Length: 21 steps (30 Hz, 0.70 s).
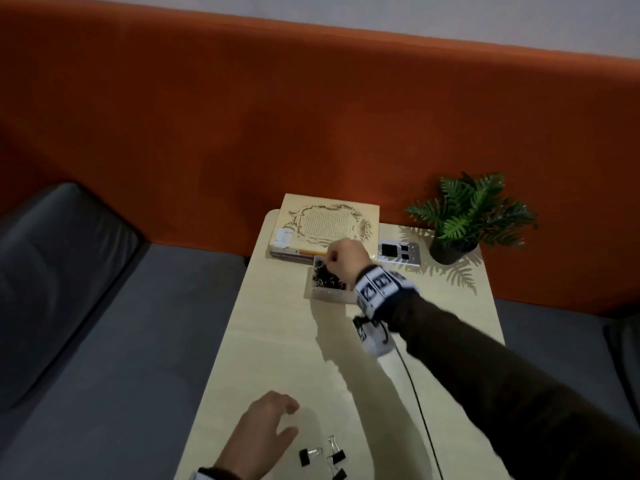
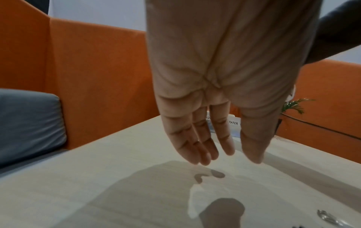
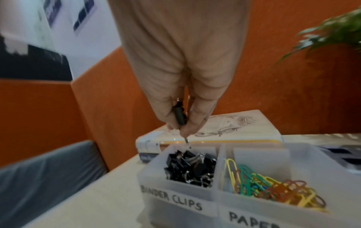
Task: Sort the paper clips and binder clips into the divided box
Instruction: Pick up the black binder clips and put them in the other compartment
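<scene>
My right hand (image 1: 341,256) (image 3: 180,123) pinches a black binder clip (image 3: 179,115) just above the far end of the divided box (image 1: 325,295) (image 3: 175,200). The box's left compartment, labelled BINDER CLIPS, holds a heap of black binder clips (image 3: 190,169) (image 1: 327,277). Its right compartment, labelled PAPER, holds coloured paper clips (image 3: 269,186). My left hand (image 1: 268,427) (image 2: 210,138) hovers over the near table with relaxed, straight fingers and holds nothing. Three loose binder clips (image 1: 327,457) lie on the table just right of it.
A book (image 1: 325,228) (image 3: 230,128) lies behind the box. A potted plant (image 1: 464,220) and a small black-and-white card (image 1: 398,252) stand at the table's (image 1: 277,341) far right. A black cable (image 1: 420,410) runs along the table's right side. Grey cushions (image 1: 104,323) and an orange backrest surround the table.
</scene>
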Available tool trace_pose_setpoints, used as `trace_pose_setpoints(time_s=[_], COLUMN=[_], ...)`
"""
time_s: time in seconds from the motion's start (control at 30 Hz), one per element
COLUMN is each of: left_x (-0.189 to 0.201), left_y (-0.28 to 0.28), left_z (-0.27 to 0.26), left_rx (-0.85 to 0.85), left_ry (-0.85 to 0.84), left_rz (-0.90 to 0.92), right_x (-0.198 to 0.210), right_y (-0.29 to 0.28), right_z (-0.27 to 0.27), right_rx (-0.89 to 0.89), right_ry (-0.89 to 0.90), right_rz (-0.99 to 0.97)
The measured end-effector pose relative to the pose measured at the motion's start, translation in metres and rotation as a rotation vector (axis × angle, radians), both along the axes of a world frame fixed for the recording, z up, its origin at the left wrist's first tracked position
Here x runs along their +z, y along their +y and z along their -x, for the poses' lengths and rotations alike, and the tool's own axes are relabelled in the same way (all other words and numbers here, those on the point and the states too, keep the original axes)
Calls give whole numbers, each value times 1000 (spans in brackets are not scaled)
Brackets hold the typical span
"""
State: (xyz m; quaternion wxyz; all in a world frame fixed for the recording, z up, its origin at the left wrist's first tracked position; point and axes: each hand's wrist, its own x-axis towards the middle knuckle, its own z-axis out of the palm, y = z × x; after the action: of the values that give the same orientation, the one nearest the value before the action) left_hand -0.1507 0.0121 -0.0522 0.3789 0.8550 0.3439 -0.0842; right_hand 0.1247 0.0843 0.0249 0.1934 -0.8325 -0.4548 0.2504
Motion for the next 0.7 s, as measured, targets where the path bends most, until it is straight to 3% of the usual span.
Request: trace_pose_setpoints(time_s=[0.13, 0.23, 0.3, 0.37, 0.47, 0.7], left_x=[9, 14, 12, 12, 10, -2], left_y=[-1, -3, -8, -15, -29, -44], left_z=[2, 4, 6, 7, 8, -8], left_rx=[13, -46, -102, -172, -240, -196], left_ry=[-12, -6, 3, 24, 88, 71], left_rz=[-43, -30, 5, 26, 9, -71], right_x=[-4, -8, -15, -28, -46, -83], right_y=[17, -18, -63, -120, -189, -224], right_z=[0, 14, 35, 61, 95, 136], right_rx=[148, 199, 303, 439, 433, 471], right_ry=[-169, -226, -159, -16, 123, 87], right_rz=[147, -38, -74, 35, 167, 219])
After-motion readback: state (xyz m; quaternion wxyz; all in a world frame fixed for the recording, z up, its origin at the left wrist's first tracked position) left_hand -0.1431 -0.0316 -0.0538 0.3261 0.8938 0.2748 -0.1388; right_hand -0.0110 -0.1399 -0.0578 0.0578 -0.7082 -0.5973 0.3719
